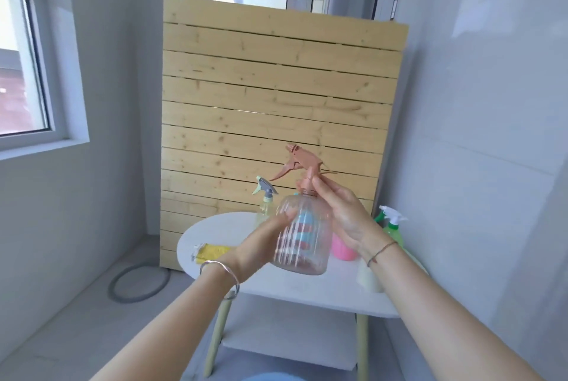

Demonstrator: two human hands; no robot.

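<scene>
**Spray bottle in hand, head on**

Above the white table (pixel 215 227), the clear spray bottle (pixel 302 236) is held aloft. The left hand (pixel 261 245) grasps its body; the right hand (pixel 344 218) pinches the pink collar (pixel 307 185). The collar sits on the neck: twisting probably unfinished.

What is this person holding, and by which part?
A clear spray bottle: left hand grips its ribbed body, right hand pinches the pink cap at its neck.
</scene>
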